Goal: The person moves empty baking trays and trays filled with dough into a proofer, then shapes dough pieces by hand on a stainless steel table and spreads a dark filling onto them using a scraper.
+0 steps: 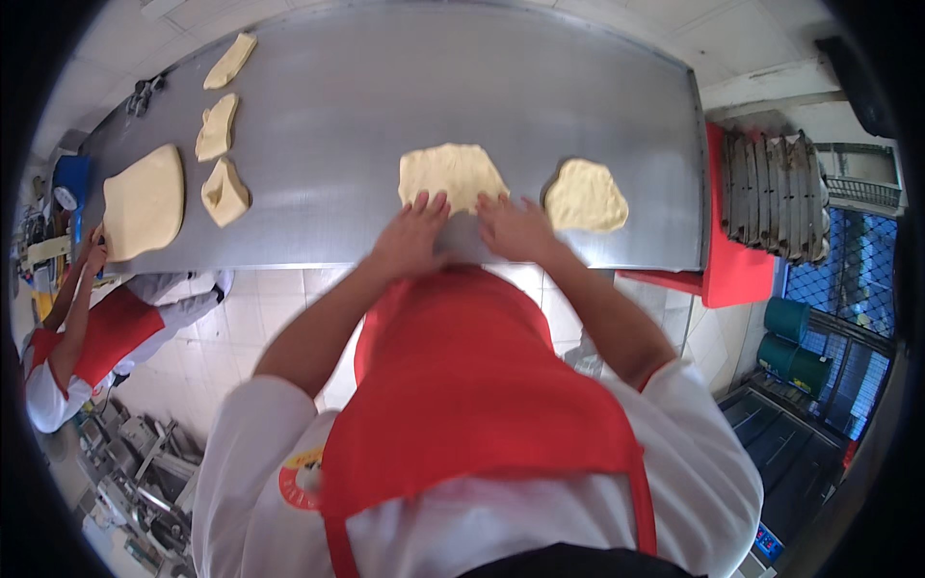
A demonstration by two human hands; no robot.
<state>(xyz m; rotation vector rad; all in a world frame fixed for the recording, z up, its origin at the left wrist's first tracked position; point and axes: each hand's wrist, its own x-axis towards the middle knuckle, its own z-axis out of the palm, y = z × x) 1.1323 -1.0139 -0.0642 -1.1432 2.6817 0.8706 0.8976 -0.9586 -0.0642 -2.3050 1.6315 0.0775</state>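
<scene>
A flattened piece of dough [451, 171] lies on the metal table [462, 77] in front of me. My left hand [416, 229] rests on its near left edge, fingers stretched out over it. On the near right edge is my right hand [515, 227], its fingers spread and their tips touching the dough. Both palms are over the table's front part. Just right of my right hand sits a second flattened dough piece [586, 196] with an uneven, dimpled surface.
Three smaller dough pieces [225, 193] run in a line at the table's left. Beyond them a co-worker's hands [94, 252] touch a large dough sheet [146, 202]. At the right end, a stack of dark metal pans [776, 193] stands on a red surface [737, 270].
</scene>
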